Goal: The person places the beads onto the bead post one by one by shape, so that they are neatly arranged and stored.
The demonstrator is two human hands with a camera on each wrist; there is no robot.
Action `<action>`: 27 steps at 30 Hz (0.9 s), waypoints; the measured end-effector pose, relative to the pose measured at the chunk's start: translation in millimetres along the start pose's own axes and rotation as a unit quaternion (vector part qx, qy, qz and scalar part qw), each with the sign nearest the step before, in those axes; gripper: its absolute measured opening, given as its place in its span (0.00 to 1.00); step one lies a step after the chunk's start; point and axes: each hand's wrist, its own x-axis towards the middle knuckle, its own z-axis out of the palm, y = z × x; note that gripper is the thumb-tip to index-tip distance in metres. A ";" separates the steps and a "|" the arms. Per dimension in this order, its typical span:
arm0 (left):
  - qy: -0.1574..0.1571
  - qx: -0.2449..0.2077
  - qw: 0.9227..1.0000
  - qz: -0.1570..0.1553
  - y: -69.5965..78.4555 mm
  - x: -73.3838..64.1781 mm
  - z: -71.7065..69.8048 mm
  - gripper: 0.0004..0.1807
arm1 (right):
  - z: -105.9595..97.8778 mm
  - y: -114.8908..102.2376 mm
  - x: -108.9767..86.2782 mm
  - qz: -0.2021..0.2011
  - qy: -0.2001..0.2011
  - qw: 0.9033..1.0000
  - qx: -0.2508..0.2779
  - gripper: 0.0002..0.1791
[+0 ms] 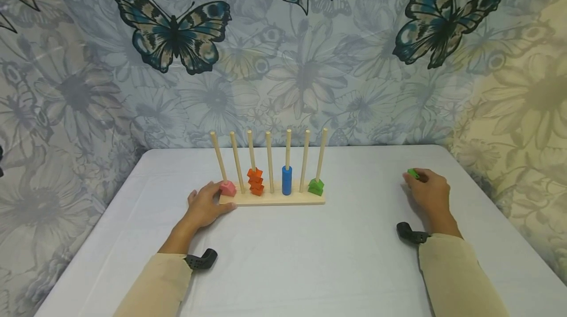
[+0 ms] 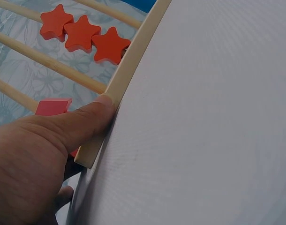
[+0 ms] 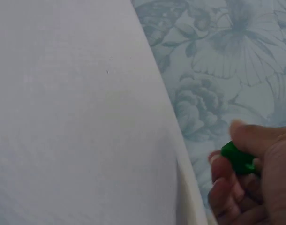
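Observation:
A wooden peg rack (image 1: 274, 200) with several upright pegs stands on the table. My left hand (image 1: 205, 205) grips its left end, the thumb (image 2: 98, 110) lying along the front edge of the base. Beside those fingers a pink piece (image 1: 228, 189) sits on the leftmost peg. Orange stars (image 2: 82, 33) are stacked on another peg, a blue cylinder-shaped stack (image 1: 287, 180) on one further right, and green angular pieces (image 1: 316, 187) on the rightmost. Well right of the rack, my right hand (image 1: 428, 191) pinches a small green block (image 3: 237, 157) between thumb and fingers, which partly cover it.
A white cloth covers the table (image 1: 283, 258). Its back edge meets a wall (image 1: 305, 85) with butterfly and flower print. Dark camera mounts (image 1: 201, 259) sit on both wrists, below beige sleeves.

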 end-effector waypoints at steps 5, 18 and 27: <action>0.002 0.000 1.000 0.005 0.1 0.6 -0.7 0.35 | -6.3 -18.0 -0.6 0.001 -0.043 0.991 0.124 0.31; 0.007 -0.004 1.000 0.010 1.8 0.4 -3.3 0.35 | -17.2 -67.5 -9.3 -0.097 -0.002 0.984 0.151 0.24; 0.001 -0.003 1.000 0.003 1.5 -2.8 -1.8 0.36 | -27.3 -110.4 -23.0 -0.140 0.021 0.975 0.171 0.24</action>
